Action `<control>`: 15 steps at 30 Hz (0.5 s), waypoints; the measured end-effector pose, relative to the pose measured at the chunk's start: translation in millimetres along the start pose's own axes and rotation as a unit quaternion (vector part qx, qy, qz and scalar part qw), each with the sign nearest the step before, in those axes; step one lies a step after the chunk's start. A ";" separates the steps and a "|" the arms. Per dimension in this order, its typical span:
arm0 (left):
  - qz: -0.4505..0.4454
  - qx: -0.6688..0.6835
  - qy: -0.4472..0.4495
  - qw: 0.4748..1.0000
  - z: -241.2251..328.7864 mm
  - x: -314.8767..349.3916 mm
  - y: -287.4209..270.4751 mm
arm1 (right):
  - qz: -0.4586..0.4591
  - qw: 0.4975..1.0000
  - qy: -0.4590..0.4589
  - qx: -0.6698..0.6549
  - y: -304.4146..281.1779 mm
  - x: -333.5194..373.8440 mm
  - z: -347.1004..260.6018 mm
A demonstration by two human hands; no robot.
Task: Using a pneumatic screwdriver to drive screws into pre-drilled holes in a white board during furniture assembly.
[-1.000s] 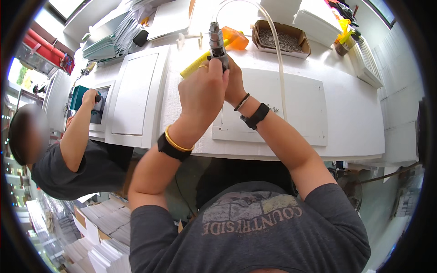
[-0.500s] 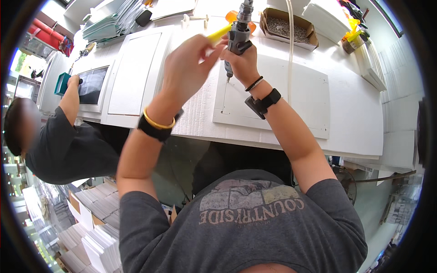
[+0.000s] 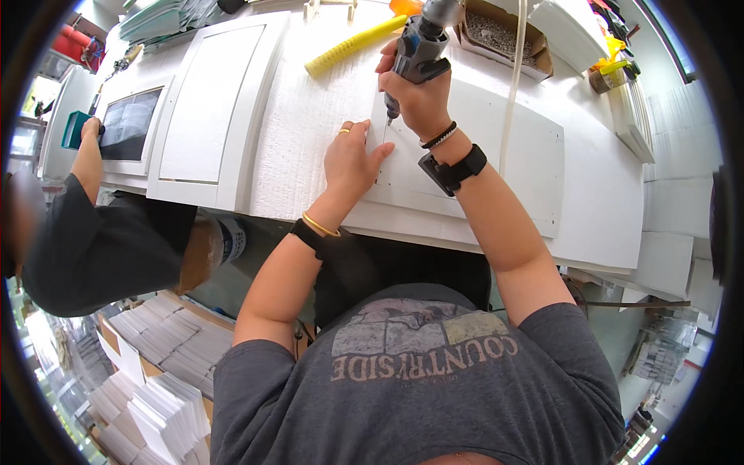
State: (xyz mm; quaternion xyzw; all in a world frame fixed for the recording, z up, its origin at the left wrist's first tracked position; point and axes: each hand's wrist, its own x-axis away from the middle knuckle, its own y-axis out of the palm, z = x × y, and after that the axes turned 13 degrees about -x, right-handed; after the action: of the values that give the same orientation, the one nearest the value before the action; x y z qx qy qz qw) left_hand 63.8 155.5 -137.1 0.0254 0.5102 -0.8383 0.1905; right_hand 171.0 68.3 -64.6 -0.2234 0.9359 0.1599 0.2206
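My right hand (image 3: 425, 102) grips a grey power screwdriver (image 3: 419, 54), held upright with its bit pointing down. The bit's tip is at the upper left corner area of a flat white framed panel (image 3: 496, 147); whether it touches a screw there is too small to tell. At the left edge of that panel lies my left hand (image 3: 350, 164), its fingers apart and holding nothing. Small dark dots mark the panel near its right and left edges. Beyond my left hand, a yellow tube (image 3: 353, 48) rests on the white tabletop (image 3: 291, 147).
A cardboard box (image 3: 504, 39) of small metal pieces stands at the back. A pale hose (image 3: 515, 85) hangs beside the screwdriver. Leftward lie another framed panel (image 3: 217, 101) and a co-worker's arm (image 3: 87, 159) at a dark-windowed frame (image 3: 133, 128). Boxed stacks (image 3: 167, 333) sit below left.
My left hand has come down from beside the yellow tube to the panel's left edge. The tube now lies on the tabletop. My right hand still holds the screwdriver over the panel.
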 end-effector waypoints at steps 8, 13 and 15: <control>0.005 -0.002 0.014 1.000 -2.9 0.9 0.3 | -0.007 0.999 0.032 -0.036 0.9 3.0 -2.0; -0.010 -0.002 0.009 1.000 -2.2 0.1 1.5 | -0.025 0.998 0.034 -0.041 -5.8 3.9 1.0; -0.013 -0.001 0.009 1.000 -0.8 -0.5 -0.9 | -0.045 0.997 0.050 -0.027 -5.0 3.9 1.2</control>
State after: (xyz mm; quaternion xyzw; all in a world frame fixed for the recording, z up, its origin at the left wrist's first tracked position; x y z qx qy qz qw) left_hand 63.8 156.7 -136.6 0.0260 0.5128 -0.8400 0.1753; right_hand 170.7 63.2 -68.6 -0.2786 0.9301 0.1637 0.1746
